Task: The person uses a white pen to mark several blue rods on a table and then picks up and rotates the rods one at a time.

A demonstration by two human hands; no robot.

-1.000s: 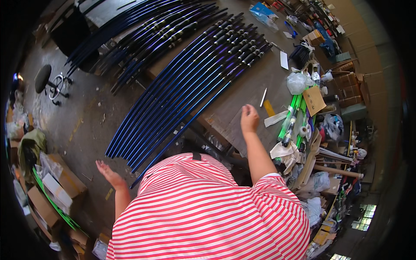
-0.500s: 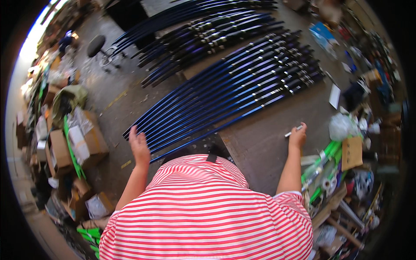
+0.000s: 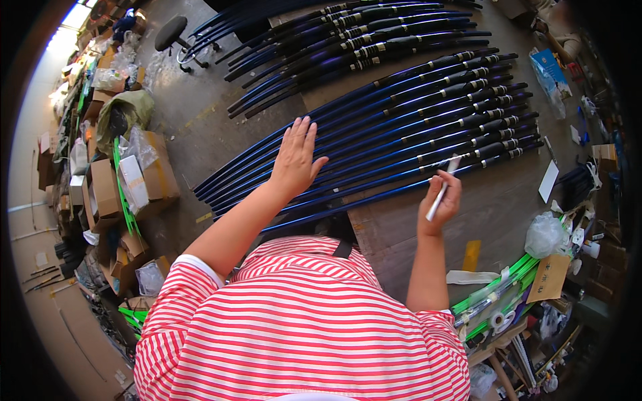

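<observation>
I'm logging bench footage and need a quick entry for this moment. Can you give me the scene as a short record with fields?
Setting: workshop with a wooden table
Left hand: open, fingers spread, laid flat on the dark blue rods
Right hand: closed around a slim white marker, its tip close to the nearest rod
Rods: many, side by side across the table, ends overhanging to the left
Second batch: further rods beyond the first
Nearby: cardboard boxes on the floor, green packets at the right

Left hand (image 3: 294, 160) flat on blue rods (image 3: 401, 127), white marker (image 3: 441, 190) in right hand (image 3: 443, 204).
</observation>
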